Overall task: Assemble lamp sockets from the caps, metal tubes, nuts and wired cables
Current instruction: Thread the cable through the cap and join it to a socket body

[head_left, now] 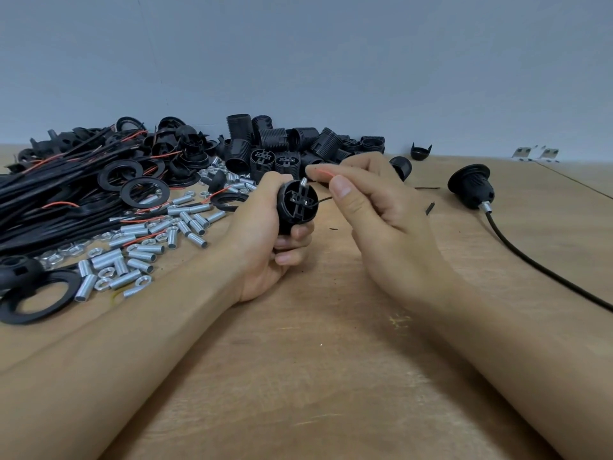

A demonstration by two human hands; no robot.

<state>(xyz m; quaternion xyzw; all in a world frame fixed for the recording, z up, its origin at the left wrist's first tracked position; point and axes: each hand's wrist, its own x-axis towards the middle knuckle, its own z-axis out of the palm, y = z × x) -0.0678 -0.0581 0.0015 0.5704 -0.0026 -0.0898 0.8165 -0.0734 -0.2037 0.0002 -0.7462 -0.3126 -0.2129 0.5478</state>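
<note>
Cables (pixel 49 190) lie far left, with tubes (pixel 146 247) beside them on the table (pixel 315 376). The left hand (pixel 265 240) wraps tight around a socket (pixel 296 205). The right hand (pixel 374 214) pinches a red wire (pixel 323 174). A done socket (pixel 471 187) sits right.

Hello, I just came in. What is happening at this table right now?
A person is assembling a lamp socket. The left hand grips a black socket body with its open terminal end facing up. The right hand pinches a thin red wire just above it, while a black wire leads into the socket. Loose metal tubes, nuts and wired cables lie piled on the left of the wooden table. One finished socket with cable lies on the right.
</note>
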